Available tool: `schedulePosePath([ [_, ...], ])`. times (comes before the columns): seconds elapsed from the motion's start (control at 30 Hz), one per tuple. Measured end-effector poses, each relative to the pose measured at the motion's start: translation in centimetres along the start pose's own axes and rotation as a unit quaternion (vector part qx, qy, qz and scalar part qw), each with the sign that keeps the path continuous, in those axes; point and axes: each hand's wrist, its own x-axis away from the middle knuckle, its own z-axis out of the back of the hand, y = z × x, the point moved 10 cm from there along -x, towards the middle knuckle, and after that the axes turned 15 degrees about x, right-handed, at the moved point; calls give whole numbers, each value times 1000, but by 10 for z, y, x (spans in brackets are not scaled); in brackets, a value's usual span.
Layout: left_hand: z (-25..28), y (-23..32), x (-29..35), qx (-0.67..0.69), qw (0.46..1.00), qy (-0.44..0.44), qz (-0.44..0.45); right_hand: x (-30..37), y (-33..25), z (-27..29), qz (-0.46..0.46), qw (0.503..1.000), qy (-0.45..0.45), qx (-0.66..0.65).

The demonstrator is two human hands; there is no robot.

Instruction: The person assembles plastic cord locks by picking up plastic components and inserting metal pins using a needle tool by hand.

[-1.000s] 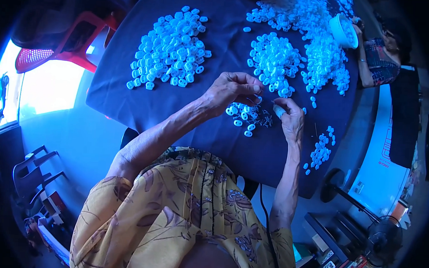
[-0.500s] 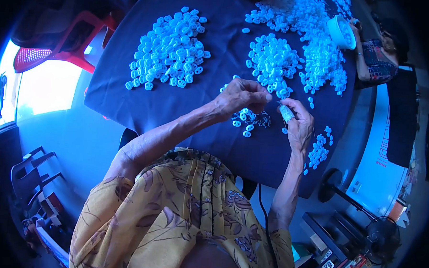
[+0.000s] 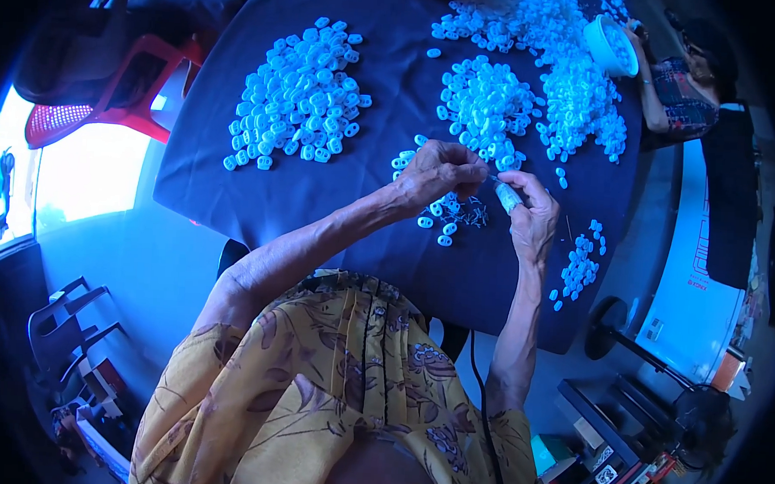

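My left hand point(image 3: 447, 168) is closed in a pinch above the table, its fingertips close to those of my right hand. Something small and thin shows between the two hands, too small to name. My right hand point(image 3: 534, 221) is closed too, with a whitish wrapped piece point(image 3: 508, 198) at its thumb; whether that is tape or a held item I cannot tell. Below the hands lie small dark pieces point(image 3: 473, 215) and a few white oval two-holed pieces point(image 3: 445, 240). Just beyond is a heap of similar white pieces point(image 3: 489, 104).
Dark cloth point(image 3: 387, 251) covers the table. A larger heap of white pieces point(image 3: 299, 95) lies left, a small group point(image 3: 579, 269) right, and a big spread point(image 3: 575, 103) far right. Another person's hand point(image 3: 636, 35) is at a white bowl point(image 3: 615, 46). A red chair point(image 3: 158, 59) stands left.
My view has shifted slightly. My hands have come a little closer together, the right one moving toward the left, and both stay pinched.
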Motion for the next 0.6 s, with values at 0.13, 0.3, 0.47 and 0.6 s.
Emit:
schedulePosePath([
  [0.13, 4, 3, -1, 32, 999, 20, -19, 4, 13, -2, -36, 996, -2, -83],
  [0.3, -6, 9, 1, -19, 999, -3, -41, 1, 9, -9, -42, 999, -32, 0],
  [0.47, 1, -1, -1, -24, 999, 14, -16, 0, 8, -8, -30, 999, -11, -17],
  [0.6, 6, -6, -1, 47, 999, 16, 7, 3, 21, -8, -45, 998, 9, -41],
])
